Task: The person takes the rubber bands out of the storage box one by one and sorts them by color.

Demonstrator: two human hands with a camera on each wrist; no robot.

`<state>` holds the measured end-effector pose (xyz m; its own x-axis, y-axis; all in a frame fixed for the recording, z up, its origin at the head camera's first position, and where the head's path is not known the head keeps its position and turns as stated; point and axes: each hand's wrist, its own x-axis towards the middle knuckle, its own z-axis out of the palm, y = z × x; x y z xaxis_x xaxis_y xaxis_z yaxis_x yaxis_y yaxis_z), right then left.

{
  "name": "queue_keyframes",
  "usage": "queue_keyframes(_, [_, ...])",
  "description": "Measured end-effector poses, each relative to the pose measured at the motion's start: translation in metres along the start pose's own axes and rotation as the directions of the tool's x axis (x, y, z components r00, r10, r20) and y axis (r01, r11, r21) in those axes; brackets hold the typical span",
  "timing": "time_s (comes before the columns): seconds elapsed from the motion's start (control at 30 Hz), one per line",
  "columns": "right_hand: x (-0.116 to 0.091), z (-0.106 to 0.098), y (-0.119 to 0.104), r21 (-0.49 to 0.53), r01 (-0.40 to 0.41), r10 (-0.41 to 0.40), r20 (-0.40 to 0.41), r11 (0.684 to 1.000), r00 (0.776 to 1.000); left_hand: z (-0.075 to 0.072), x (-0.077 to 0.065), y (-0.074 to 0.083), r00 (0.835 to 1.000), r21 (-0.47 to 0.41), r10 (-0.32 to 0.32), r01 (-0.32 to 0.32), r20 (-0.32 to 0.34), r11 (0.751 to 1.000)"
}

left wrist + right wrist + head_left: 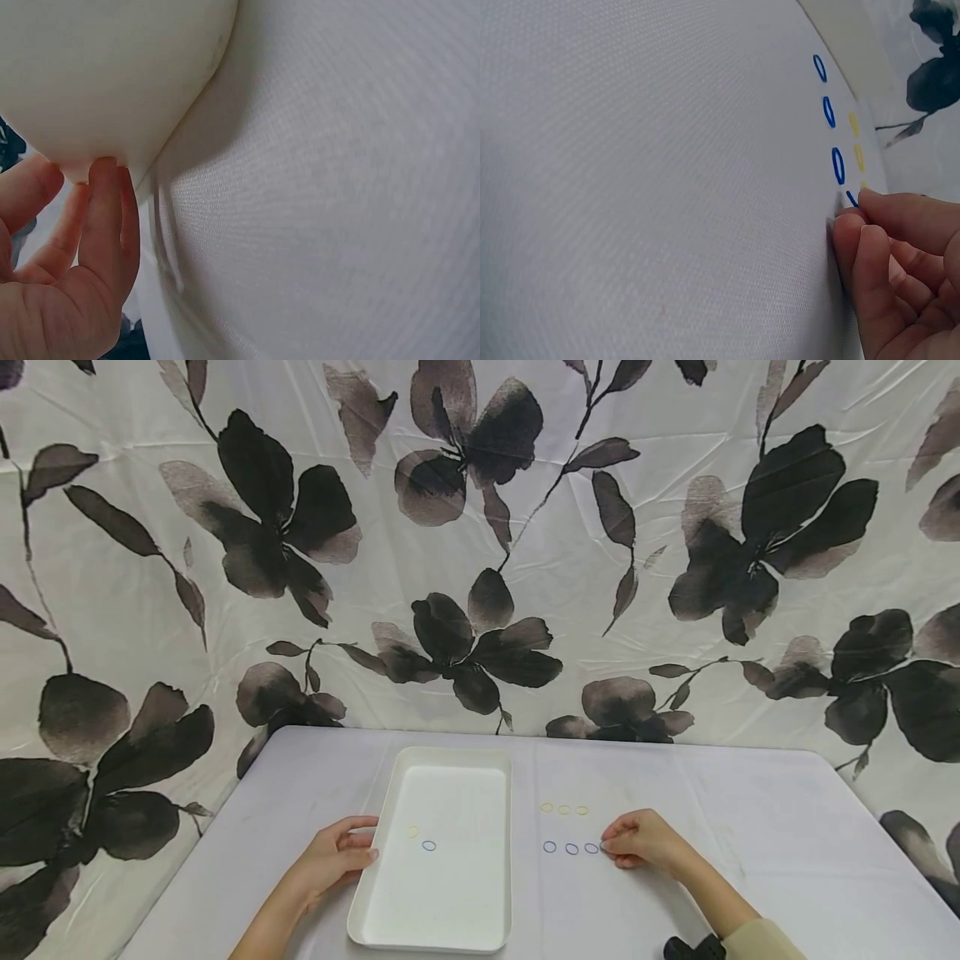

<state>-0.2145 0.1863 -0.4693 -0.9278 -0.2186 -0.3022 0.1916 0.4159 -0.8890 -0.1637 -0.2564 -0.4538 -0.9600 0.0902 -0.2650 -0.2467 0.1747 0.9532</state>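
Note:
A thin blue rubber band [852, 199] shows at the fingertips of my right hand [643, 840], which pinches it close over the table. To its left, three blue rubber bands [572, 849] lie in a row on the cloth. Behind them is a row of three yellow rubber bands [564, 809]. My left hand [333, 857] holds the left rim of a white tray [480, 935], its fingertips against the edge in the left wrist view. Inside the tray lie one blue band [428, 846] and one pale yellow band [412, 832].
A white cloth covers the table [750, 827], with its back edge against a hanging floral curtain [465, 560]. Near the right forearm, a black object [693, 947] shows at the bottom of the head view.

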Motion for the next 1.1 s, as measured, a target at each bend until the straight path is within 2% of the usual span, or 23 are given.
queue_keyframes(0.23, [-0.001, -0.002, 0.000, -0.042, 0.002, -0.002, 0.011, 0.999, 1.000, 0.000, 0.001, -0.002, 1.000, 0.002, 0.000, 0.000, 0.005, 1.000])
queue_keyframes(0.43, [-0.004, -0.006, -0.002, -0.028, 0.012, -0.012, 0.025, 1.000, 1.000, -0.001, 0.001, -0.003, 1.000, -0.015, 0.009, -0.008, 0.029, 1.000])
queue_keyframes(0.7, [0.001, -0.011, -0.022, -0.046, 0.024, -0.024, 0.013, 0.999, 1.000, -0.002, 0.000, 0.001, 1.000, 0.002, 0.006, -0.006, 0.028, 1.000])
queue_keyframes(1.1, [0.018, -0.002, -0.056, 0.034, 0.049, -0.051, 0.057, 0.998, 0.997, -0.002, 0.000, 0.002, 0.999, -0.005, 0.018, -0.018, 0.040, 1.000])
